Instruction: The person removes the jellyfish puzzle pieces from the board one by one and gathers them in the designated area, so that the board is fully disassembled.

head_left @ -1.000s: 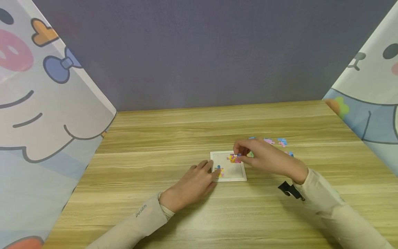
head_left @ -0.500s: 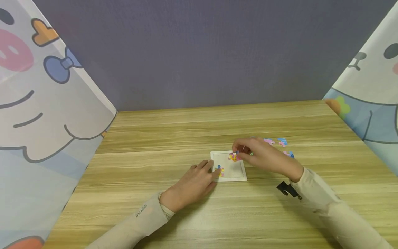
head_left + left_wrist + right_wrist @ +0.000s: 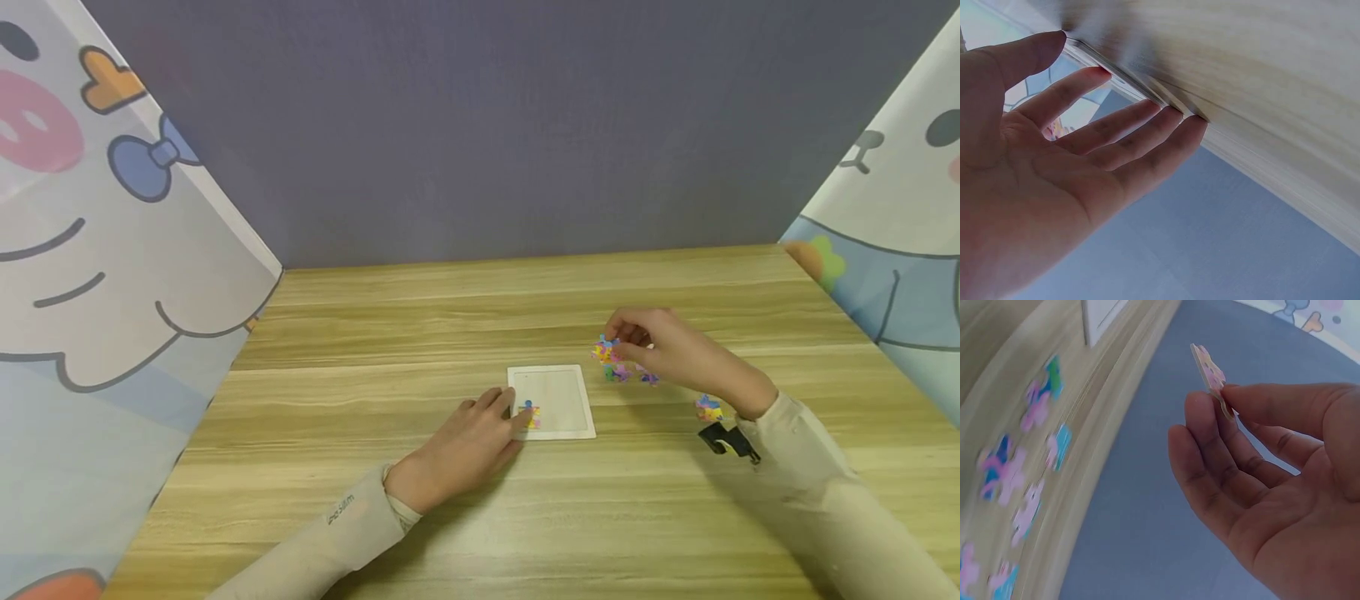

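Observation:
In the head view, a shallow white puzzle tray [image 3: 573, 434] lies on the wooden table. My left hand [image 3: 465, 442] rests at its left side, fingers stretched out. One of its fingertips touches a yellow and pink jigsaw piece [image 3: 535, 422] with a blue knob, in the tray's near left corner. Up and right of the tray, my right hand [image 3: 678, 354] pinches another jigsaw piece [image 3: 601, 351] between thumb and fingers. The right wrist view shows this pinched piece [image 3: 1212, 370] edge-on, held off the table. In the left wrist view, my left fingers [image 3: 1166, 134] reach the tray's edge.
Loose jigsaw pieces [image 3: 619, 372] lie under and beside my right hand, partly hidden by it. One yellow and blue loose piece [image 3: 708, 407] is near the right wrist. A black clip-like object [image 3: 726, 439] shows beside the right sleeve. A grey wall panel [image 3: 480, 150] stands behind the table.
My right hand has lifted its jigsaw piece away from the tray and moved it up and right, over the loose pieces. The left hand has stayed in place.

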Demonstrator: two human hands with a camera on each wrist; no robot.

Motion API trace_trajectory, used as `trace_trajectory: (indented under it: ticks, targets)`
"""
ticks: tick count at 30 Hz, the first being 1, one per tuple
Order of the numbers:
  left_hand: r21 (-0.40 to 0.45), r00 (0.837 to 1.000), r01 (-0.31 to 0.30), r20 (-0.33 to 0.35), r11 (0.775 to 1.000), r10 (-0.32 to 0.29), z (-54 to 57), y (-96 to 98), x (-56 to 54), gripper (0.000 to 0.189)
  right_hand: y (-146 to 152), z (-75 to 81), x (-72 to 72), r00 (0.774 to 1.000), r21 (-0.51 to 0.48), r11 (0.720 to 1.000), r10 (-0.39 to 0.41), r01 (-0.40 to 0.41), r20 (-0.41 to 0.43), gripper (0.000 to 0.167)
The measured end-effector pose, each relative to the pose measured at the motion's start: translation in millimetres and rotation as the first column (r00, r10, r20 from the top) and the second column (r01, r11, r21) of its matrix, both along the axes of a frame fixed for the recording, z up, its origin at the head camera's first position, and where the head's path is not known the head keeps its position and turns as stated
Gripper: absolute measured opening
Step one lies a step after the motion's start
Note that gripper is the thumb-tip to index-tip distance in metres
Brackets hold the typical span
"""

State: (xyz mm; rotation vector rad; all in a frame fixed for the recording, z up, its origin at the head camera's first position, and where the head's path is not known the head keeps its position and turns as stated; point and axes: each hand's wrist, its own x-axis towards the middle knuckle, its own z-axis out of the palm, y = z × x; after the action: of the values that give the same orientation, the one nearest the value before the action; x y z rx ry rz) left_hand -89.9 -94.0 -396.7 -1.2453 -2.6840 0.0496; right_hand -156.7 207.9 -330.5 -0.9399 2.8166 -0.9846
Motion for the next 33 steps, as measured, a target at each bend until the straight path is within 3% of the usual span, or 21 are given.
trace_trajectory:
  ticks: [6,14,18,24,29,33]
  targets:
    - [0.009,1.000,-0.006,-0.014,1.000,0.006,-1.1,-0.3,1.5,0.038,22.8,-10.2,4.9,0.999,0.003,1.000,-0.004,0.004,-0.048,0.014]
    - [0.021,1.000,-0.004,-0.014,1.000,0.005,-1.5,-1.5,1.5,0.037,48.0,-22.9,12.2,0.999,0.074,0.996,-0.042,0.043,-0.014,0.015]
    - [0.016,1.000,-0.003,-0.015,1.000,0.003,-1.4,-1.0,0.9,0.038,53.3,-27.5,12.8,0.997,0.105,0.994,0.002,-0.010,0.074,0.018]
    - [0.004,1.000,-0.012,0.003,1.000,0.012,-1.8,0.0,0.7,0.039,56.9,-33.7,10.9,0.973,0.123,0.990,0.046,-0.075,0.227,0.017]
    - [0.003,1.000,-0.013,0.007,1.000,0.013,-1.4,-0.2,0.2,0.040,55.6,-35.3,11.9,0.937,0.152,0.987,-0.001,-0.056,0.350,0.013]
    - [-0.004,1.000,-0.011,0.007,1.000,0.011,-1.2,-0.5,-0.4,0.040,52.5,-35.8,14.2,0.935,0.166,0.985,-0.019,-0.043,0.355,0.014]
